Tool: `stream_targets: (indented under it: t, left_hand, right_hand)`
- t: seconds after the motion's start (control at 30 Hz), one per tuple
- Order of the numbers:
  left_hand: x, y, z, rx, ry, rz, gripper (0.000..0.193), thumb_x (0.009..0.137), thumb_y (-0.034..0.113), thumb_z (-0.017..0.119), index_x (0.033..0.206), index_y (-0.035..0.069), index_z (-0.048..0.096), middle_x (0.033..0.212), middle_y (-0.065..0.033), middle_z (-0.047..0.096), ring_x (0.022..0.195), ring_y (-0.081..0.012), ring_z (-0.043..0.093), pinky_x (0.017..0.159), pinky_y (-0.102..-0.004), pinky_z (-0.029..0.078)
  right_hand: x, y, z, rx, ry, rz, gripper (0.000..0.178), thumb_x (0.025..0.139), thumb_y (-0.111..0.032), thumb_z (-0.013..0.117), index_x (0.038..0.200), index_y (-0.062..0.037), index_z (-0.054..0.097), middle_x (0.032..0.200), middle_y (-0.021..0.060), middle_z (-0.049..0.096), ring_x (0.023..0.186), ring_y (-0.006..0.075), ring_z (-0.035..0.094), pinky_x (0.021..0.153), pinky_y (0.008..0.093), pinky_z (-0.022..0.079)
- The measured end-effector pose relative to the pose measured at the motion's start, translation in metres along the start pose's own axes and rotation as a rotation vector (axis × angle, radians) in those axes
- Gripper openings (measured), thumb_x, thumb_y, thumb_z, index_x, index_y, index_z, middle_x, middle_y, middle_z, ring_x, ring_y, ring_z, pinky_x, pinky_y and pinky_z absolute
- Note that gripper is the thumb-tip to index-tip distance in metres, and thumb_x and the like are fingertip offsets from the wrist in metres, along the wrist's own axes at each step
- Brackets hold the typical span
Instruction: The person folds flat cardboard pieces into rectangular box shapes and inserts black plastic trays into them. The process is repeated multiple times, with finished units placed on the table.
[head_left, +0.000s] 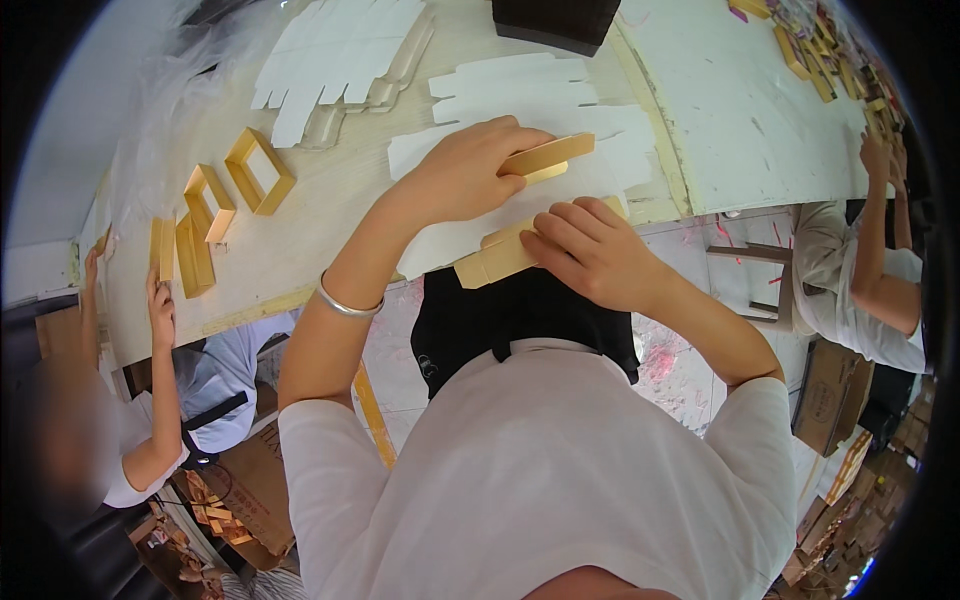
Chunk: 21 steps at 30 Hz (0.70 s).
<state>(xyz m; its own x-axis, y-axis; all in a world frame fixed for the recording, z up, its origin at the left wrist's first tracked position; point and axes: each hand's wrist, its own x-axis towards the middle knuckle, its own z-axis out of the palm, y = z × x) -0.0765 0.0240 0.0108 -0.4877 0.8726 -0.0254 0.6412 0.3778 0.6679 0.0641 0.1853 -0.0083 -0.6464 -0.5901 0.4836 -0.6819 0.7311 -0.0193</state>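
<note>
My left hand (465, 168) is closed around a gold cardboard strip (562, 153), its thumb below and fingers above. Nearer my body, my right hand (597, 258) grips a second gold cardboard piece (492, 265) with folded flaps, at the table's front edge. Whether the two gold parts join is hidden by my hands. Under and beyond them lie flat white die-cut cardboard blanks (520, 88). Left of my left arm stand several folded gold frames, one a rectangular gold frame (282, 190) with an open middle.
More white blanks (335, 50) lie at the far left beside clear plastic sheeting (175, 95). A black box (557, 20) stands at the back. Co-workers sit on both sides: one person's hand (160, 315) touches a gold frame at left; gold pieces (825, 60) pile up at far right.
</note>
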Motion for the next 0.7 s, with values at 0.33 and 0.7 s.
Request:
stream_targets:
  t: [0.33, 0.7]
  left_hand:
    - [-0.027, -0.001, -0.018, 0.131, 0.055, 0.05, 0.052, 0.077, -0.002, 0.06, 0.127, 0.012, 0.055, 0.096, -0.0091, 0.058, 0.083, -0.0228, 0.056, 0.076, -0.0309, 0.047]
    - [-0.054, 0.058, -0.008, 0.02, 0.347, -0.071, 0.041, 0.069, -0.012, 0.05, 0.103, 0.01, 0.052, 0.129, -0.0118, 0.038, 0.068, -0.0287, 0.057, 0.059, -0.0381, 0.046]
  right_hand:
    - [0.055, 0.036, -0.006, 0.584, -0.554, 0.372, 0.006, 0.078, -0.001, 0.061, 0.084, -0.0031, 0.061, 0.093, 0.012, 0.061, 0.085, 0.0333, 0.058, 0.074, 0.0402, 0.046]
    - [0.036, 0.021, -0.048, -0.019, -0.154, 0.05, 0.012, 0.073, -0.011, 0.064, 0.083, -0.0079, 0.058, 0.084, 0.0017, 0.054, 0.072, 0.02, 0.054, 0.062, 0.0311, 0.042]
